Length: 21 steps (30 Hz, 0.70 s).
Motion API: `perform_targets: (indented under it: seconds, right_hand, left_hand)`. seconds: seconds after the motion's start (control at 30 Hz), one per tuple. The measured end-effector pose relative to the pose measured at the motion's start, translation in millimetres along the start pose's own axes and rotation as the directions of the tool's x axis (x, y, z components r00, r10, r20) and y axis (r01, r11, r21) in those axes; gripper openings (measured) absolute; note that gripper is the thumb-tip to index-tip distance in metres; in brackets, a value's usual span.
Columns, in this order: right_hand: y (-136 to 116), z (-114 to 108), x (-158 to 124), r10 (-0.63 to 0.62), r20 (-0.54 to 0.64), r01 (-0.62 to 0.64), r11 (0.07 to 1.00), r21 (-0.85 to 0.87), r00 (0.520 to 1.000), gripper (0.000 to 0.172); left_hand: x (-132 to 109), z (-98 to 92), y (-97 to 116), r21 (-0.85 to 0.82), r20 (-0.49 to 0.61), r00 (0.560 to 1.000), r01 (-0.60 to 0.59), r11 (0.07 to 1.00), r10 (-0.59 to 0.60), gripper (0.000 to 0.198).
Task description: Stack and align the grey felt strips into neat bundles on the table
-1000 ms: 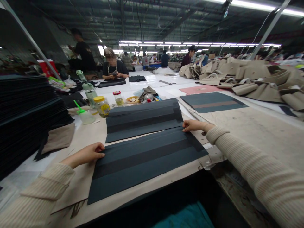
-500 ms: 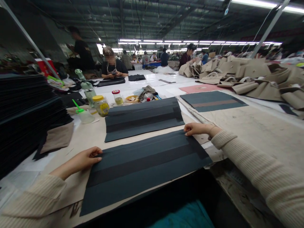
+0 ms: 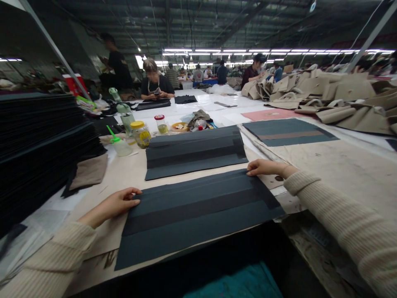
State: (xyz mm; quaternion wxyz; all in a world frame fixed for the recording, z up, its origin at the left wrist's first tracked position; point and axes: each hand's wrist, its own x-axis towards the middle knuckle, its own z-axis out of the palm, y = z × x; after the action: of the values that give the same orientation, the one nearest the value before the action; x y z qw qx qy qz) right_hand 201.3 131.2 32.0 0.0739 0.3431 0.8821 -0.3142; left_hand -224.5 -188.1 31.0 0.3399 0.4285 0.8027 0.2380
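A flat dark blue-grey panel [image 3: 198, 236] with a darker strip along it lies at the table's front edge. At its far left corner, my left hand [image 3: 122, 203] pinches the edge between thumb and fingers. My right hand [image 3: 263, 167] is closed in a pinch on the far right corner. Just beyond lies a stack of similar dark panels [image 3: 195, 159], its edges slightly uneven. Farther right, another blue-grey panel [image 3: 288, 128] carries a brownish strip.
A tall pile of dark sheets [image 3: 46, 153] stands at the left. Past it are a green-capped squeeze bottle [image 3: 122, 148], a yellow-lidded jar [image 3: 141, 134] and a red-lidded jar [image 3: 161, 125]. Beige bag pieces [image 3: 350, 99] are heaped at the right. Across the table a person [image 3: 156, 85] handles something.
My view has turned slightly left, so everything sits farther right in the picture. Both hands stay on the same corners of the front panel, which lies as before on the table.
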Motion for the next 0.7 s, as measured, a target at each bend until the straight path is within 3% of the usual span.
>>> perform_targets:
  seconds: [0.37, 0.47, 0.6, 0.7]
  right_hand:
    - [-3, -2, 2, 0.014, 0.055, -0.01, 0.997, -0.077, 0.998, 0.035]
    - [3, 0, 6, 0.024, 0.017, -0.023, 0.997, -0.068, 1.0, 0.035]
    - [14, 4, 11, 0.038, -0.098, -0.041, 0.999, -0.035, 0.994, 0.043]
    - [19, 4, 14, 0.04, -0.155, -0.046, 0.999, -0.029, 0.987, 0.05]
  left_hand:
    - [0, 4.0, -8, -0.05, -0.054, 0.998, -0.029, 0.998, 0.026, 0.052]
    - [-1, -0.9, -12, -0.076, -0.057, 0.998, -0.025, 0.997, 0.021, 0.051]
    - [-9, -13.4, -20, -0.059, -0.191, 0.981, 0.021, 0.998, -0.032, 0.051]
    - [-15, -16.7, -21, -0.053, -0.207, 0.976, 0.063, 0.997, -0.073, 0.053]
